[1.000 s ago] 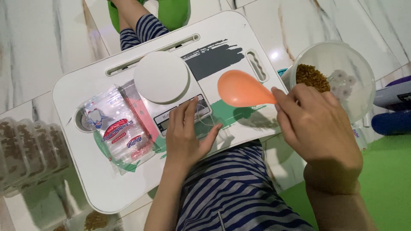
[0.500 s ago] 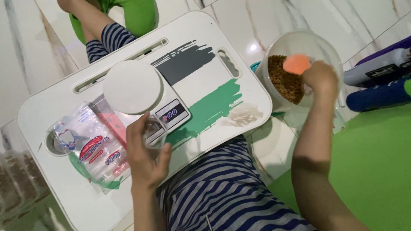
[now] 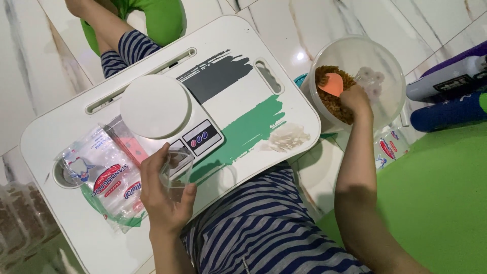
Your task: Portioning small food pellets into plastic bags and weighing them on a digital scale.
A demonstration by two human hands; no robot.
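My right hand (image 3: 356, 99) reaches into a clear plastic tub (image 3: 390, 71) on the floor and grips an orange scoop (image 3: 332, 84) dug into brown granules (image 3: 332, 104). My left hand (image 3: 165, 195) holds a small clear pouch (image 3: 176, 170) open-side up at the near edge of a white lap tray (image 3: 284, 101). A white kitchen scale (image 3: 157, 109) with a round platform stands on the tray just beyond that hand. A stack of clear printed pouches (image 3: 104, 177) lies on the tray to the left of my left hand.
A green cushion (image 3: 162, 18) lies beyond the tray by my striped trouser leg. Filled pouches of brown granules (image 3: 18, 228) stand at the left edge. A purple and a blue bottle (image 3: 449, 96) lie at the right on a green mat (image 3: 441, 198). Another printed pouch (image 3: 390, 147) lies beside the tub.
My right hand carried the orange scoop from above the tray over to the tub and dipped it into the granules. My left hand lifted off the scale and took up a clear pouch.
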